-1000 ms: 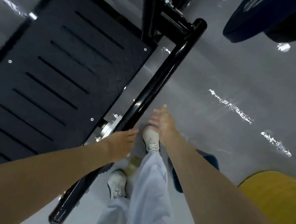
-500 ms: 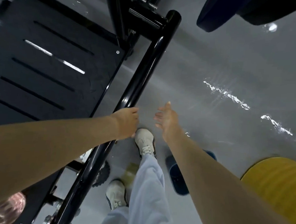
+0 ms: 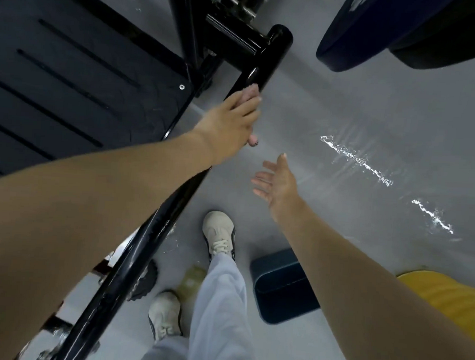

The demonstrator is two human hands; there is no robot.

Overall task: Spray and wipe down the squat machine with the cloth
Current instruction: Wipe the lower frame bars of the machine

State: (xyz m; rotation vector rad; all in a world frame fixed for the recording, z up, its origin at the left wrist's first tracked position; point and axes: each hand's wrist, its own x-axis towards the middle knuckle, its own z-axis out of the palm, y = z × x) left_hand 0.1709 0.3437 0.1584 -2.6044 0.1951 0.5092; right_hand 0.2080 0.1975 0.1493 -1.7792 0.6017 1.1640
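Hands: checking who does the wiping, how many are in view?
2. Left hand holds the pink cloth against the black bar; right hand hangs open over the floor.

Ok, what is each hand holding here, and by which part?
The left hand holds a pink cloth against the black tube. Most of the cloth is hidden under the fingers. The right hand holds nothing.

We look down on a smooth grey floor (image 3: 372, 109) with a dull sheen, where two broken streaks of reflected light (image 3: 355, 160) glint. A dark blue container (image 3: 280, 286) sits on it near a yellow ribbed object (image 3: 445, 295). Dark rounded shapes (image 3: 376, 30) fill the upper right corner.
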